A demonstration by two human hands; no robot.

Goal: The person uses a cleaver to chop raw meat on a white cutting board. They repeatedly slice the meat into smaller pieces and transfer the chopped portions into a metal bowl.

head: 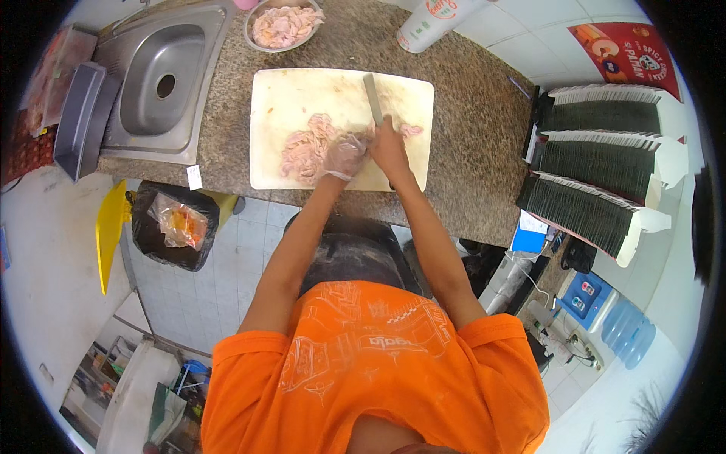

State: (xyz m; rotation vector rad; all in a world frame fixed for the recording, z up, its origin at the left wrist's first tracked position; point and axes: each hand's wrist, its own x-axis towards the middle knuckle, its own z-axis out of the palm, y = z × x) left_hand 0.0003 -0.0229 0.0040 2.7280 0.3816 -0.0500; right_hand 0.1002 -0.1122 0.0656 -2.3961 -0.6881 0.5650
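A white cutting board (pixel 306 93) lies on the speckled stone counter in front of me. My right hand (pixel 389 148), bare, grips a knife (pixel 371 97) whose blade points away from me over the board. Close beside it, my left hand (pixel 345 154) wears a clear plastic glove. Its fingers press on raw chicken skin at the board's near middle, and the fingertips are partly hidden. A pile of pale pink raw chicken skin (pixel 300 156) spreads left of that hand. To the right of the knife sits a small separate piece (pixel 410 130).
A metal bowl (pixel 247 35) heaped with more skin stands behind the board. The steel sink (pixel 127 108) is at left, above a black-lined bin (pixel 142 247). A paper cup stack (pixel 420 28) lies at the back. Folded cartons (pixel 601 113) stand in rows on the right.
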